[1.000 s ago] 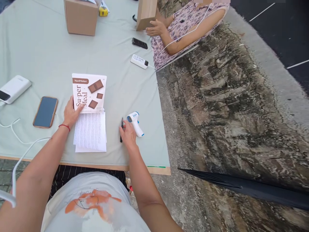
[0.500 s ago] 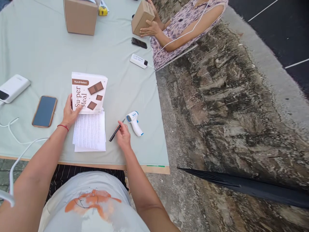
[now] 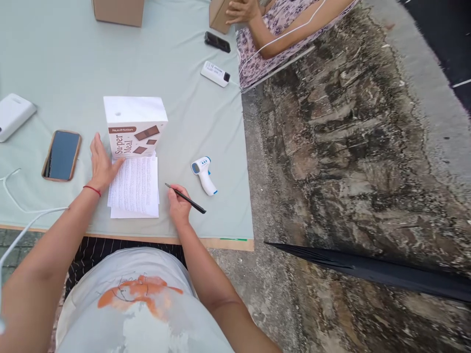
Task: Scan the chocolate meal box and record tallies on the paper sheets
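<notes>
black pen is sitting at three o'clock from the text-covered sheets, the right hand gripping it. the left hand is lying open, thumb at the lower edge of the nutrimotion su-per meal box, which is standing at the sheets' twelve o'clock. at the left hand's nine o'clock, a smartphone is lying.
</notes>
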The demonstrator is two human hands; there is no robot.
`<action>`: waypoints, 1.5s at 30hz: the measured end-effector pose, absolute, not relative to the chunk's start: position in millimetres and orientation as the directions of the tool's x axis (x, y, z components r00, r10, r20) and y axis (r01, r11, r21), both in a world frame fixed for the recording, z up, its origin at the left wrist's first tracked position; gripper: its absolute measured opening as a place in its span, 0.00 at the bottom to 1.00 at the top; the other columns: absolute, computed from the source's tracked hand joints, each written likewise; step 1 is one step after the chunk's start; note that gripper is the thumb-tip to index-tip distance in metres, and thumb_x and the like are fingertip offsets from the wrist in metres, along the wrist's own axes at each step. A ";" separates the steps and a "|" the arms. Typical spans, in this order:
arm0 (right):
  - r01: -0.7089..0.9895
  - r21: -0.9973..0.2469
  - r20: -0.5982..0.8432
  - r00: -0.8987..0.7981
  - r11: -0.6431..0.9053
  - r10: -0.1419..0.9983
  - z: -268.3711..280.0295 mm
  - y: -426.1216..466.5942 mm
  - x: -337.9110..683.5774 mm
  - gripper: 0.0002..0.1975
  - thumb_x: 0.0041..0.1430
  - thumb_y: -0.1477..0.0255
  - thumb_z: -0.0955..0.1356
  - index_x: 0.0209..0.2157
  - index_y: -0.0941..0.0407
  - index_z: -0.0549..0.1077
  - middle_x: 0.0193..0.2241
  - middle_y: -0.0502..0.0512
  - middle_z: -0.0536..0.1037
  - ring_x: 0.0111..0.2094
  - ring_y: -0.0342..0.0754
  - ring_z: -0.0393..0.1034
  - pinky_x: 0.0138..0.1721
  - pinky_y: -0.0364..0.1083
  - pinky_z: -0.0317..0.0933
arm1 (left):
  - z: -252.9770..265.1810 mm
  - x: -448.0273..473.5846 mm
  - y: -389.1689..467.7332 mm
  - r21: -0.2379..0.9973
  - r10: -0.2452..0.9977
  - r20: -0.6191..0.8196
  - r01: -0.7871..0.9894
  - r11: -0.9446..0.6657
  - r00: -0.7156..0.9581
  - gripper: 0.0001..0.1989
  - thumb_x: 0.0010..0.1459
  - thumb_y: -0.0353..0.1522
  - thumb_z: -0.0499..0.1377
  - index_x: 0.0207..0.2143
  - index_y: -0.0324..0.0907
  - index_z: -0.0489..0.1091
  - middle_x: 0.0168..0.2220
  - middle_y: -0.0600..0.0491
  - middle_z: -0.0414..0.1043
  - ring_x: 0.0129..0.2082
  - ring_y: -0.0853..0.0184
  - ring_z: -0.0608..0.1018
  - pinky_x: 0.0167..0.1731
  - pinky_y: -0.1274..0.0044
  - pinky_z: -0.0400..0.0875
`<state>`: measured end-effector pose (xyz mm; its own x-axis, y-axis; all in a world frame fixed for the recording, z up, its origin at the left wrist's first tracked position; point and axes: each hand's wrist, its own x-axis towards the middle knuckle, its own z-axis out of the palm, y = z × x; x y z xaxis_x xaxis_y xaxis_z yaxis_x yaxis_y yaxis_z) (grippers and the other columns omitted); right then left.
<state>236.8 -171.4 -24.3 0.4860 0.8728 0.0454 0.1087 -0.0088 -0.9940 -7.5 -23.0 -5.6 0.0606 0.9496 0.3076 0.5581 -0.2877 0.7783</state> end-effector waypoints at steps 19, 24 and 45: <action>0.190 -0.980 0.009 0.356 -0.063 0.934 -18.9 -215.2 198.4 0.13 0.56 0.59 0.68 0.32 0.54 0.73 0.25 0.50 0.72 0.25 0.44 0.64 0.30 0.45 0.68 | 12.3 16.9 -145.6 0.349 0.747 0.168 0.670 -0.656 0.644 0.26 0.64 0.44 0.63 0.60 0.43 0.72 0.68 0.37 0.61 0.68 0.44 0.65 0.68 0.50 0.55; 0.223 -0.974 0.025 0.313 -0.047 0.949 -20.6 -215.0 202.0 0.13 0.57 0.59 0.67 0.31 0.54 0.73 0.25 0.50 0.73 0.25 0.45 0.65 0.31 0.45 0.66 | 12.1 18.7 -146.7 0.321 0.745 0.184 0.678 -0.662 0.641 0.25 0.65 0.45 0.62 0.60 0.43 0.73 0.67 0.38 0.62 0.67 0.45 0.65 0.68 0.50 0.56; 0.337 -0.940 0.146 0.280 0.045 0.949 -22.0 -211.0 202.4 0.11 0.59 0.63 0.65 0.31 0.54 0.73 0.24 0.49 0.73 0.24 0.44 0.65 0.30 0.44 0.64 | 13.2 20.9 -145.8 0.223 0.708 0.273 0.673 -0.705 0.651 0.25 0.64 0.44 0.64 0.58 0.41 0.73 0.64 0.37 0.65 0.64 0.46 0.68 0.65 0.52 0.60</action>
<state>202.4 -211.0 -22.0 0.2798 0.9489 0.1458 0.3372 0.0451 -0.9404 20.9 -145.8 13.2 0.6513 0.7081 0.2730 0.6730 -0.7051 0.2233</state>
